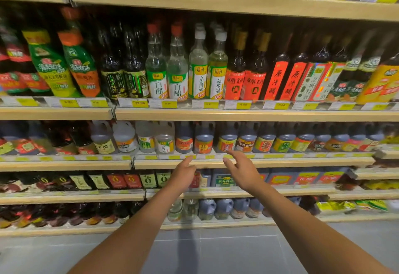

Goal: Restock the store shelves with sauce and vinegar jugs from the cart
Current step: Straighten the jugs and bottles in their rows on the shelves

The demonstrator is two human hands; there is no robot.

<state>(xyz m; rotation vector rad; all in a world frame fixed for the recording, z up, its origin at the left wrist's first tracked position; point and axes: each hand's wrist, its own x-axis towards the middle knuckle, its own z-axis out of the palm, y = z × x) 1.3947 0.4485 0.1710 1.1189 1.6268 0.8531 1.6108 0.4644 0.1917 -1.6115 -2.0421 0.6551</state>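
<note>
Jugs on shelf, apparently vinegar; labels blurred.
Left hand, right hand before them: fingers loose, holding nothing.

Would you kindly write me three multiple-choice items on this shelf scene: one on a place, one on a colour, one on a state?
1. Where are the left hand and right hand? A. At the top shelf. B. Before the edge of the jug shelf. C. Down at the floor.
2. What colour are the caps on the left pair of clear bottles? A. Blue. B. Green. C. Red.
3. What do the hands hold? A. Nothing. B. One jug each. C. A price tag.
Answers: 1 B, both reach level with that edge; 2 C, both necks end in red; 3 A, open fingers grip nothing.
</note>
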